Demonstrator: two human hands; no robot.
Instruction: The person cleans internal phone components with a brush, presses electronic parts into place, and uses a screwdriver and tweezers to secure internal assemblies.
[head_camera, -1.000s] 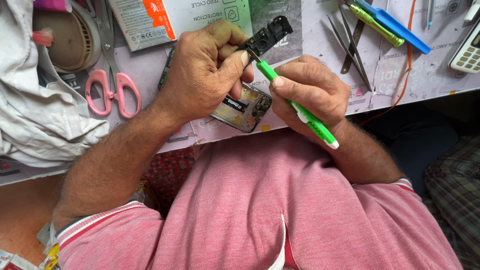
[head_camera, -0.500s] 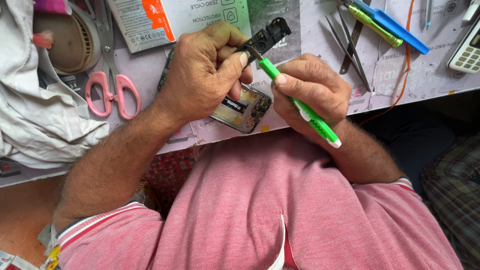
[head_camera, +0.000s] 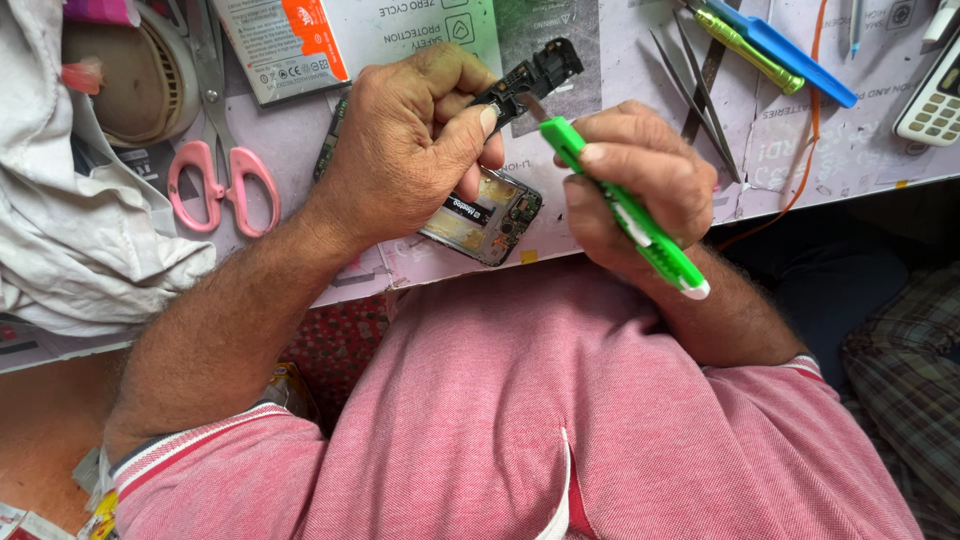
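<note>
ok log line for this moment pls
left hand pinches circuit board | right hand holds green knife, blade at board | opened phone underneath

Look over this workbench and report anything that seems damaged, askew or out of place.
The phone under the left hand lies opened, its insides bare. A dark circuit piece is out of it, pinched in the left fingers, with the right hand holding a green knife against it. Scissors and tweezers lie scattered.

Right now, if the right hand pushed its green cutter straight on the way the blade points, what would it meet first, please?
The right hand aims the green cutter up-left; its blade tip is already at the small black circuit board pinched by the left hand. Depth is unclear, but the board comes first.
</note>
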